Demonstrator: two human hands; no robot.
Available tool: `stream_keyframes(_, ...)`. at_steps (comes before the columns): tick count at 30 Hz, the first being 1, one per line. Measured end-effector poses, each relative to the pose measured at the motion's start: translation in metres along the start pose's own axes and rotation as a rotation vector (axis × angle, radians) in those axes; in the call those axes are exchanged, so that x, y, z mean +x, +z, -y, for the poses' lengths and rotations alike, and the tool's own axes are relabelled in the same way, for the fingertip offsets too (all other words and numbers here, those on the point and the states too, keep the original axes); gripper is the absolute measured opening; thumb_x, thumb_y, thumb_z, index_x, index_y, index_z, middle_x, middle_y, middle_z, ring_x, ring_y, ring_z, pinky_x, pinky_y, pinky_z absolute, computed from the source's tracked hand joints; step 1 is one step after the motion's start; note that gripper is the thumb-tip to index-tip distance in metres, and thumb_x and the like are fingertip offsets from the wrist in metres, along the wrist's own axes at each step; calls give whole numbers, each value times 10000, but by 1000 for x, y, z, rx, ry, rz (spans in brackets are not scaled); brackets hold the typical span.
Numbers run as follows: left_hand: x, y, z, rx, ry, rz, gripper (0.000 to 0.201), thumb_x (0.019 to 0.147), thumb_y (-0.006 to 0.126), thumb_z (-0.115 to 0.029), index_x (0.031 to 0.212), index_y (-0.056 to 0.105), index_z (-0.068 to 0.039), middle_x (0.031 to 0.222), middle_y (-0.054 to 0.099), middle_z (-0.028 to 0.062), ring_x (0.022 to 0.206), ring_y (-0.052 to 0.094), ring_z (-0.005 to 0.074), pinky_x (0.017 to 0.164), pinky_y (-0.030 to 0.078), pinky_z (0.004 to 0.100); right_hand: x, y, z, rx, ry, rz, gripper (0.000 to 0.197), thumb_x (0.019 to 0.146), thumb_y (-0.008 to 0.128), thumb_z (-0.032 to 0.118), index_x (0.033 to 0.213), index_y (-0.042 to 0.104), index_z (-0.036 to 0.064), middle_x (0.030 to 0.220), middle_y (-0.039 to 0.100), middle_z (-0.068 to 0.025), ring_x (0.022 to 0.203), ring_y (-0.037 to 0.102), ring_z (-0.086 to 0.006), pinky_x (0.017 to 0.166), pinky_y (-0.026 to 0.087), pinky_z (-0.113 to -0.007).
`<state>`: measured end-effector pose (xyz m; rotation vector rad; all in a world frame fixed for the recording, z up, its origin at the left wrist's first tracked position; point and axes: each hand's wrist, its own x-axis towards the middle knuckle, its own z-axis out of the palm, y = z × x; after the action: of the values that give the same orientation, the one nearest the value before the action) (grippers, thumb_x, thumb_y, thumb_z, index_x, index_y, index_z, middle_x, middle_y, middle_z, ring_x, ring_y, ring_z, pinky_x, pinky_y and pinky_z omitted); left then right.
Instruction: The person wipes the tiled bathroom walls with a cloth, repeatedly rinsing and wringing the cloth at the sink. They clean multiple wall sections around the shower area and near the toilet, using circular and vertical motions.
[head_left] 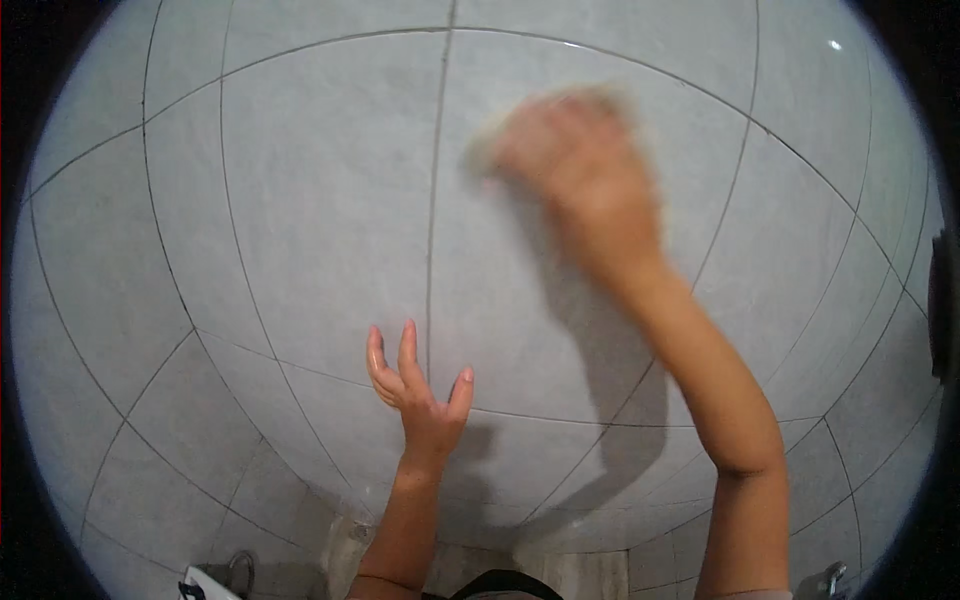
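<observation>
The right hand [575, 165], motion-blurred, presses a pale cloth-like pad [490, 150] against the grey tiled wall [300, 200]; its grip is too blurred to tell. The left hand [420, 385] rests spread on the wall below.

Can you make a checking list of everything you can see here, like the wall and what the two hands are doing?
Surface: pale grey tiled wall with dark grout lines.
Job's things: something pale at the fingertips of the right hand, too blurred to tell what.
Clutter: white object and metal fitting at the bottom edge.
Hands: left hand open, fingers spread, at the wall; right hand raised against the wall, motion-blurred.
Cables: nothing seen.
Surroundings: dark object at the right rim; arm shadows on the tiles.
</observation>
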<state>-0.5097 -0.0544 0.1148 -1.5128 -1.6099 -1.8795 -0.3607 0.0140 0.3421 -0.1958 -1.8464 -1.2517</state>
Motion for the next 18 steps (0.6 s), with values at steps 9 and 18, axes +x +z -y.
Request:
stream_keyframes(9,60,-79,87,179,91,7,847,692,704,-191,1387,259,-5,1428,62,274,1317,108,425,1039,123,546,126,36,-25,-315,251,-350,328,753,493,-10,1032,614,111,1013,623,-117,961,562,-307,825,419,-444)
stream_keyframes(18,87,-126,148,212,174,-11,847,697,726,-237,1374,265,-19,1428,53,278,1317,92,431,1026,105,565,136,132,170,501,-440,173,247,765,542,93,991,610,168,1037,617,-10,1012,577,-200,982,415,-350)
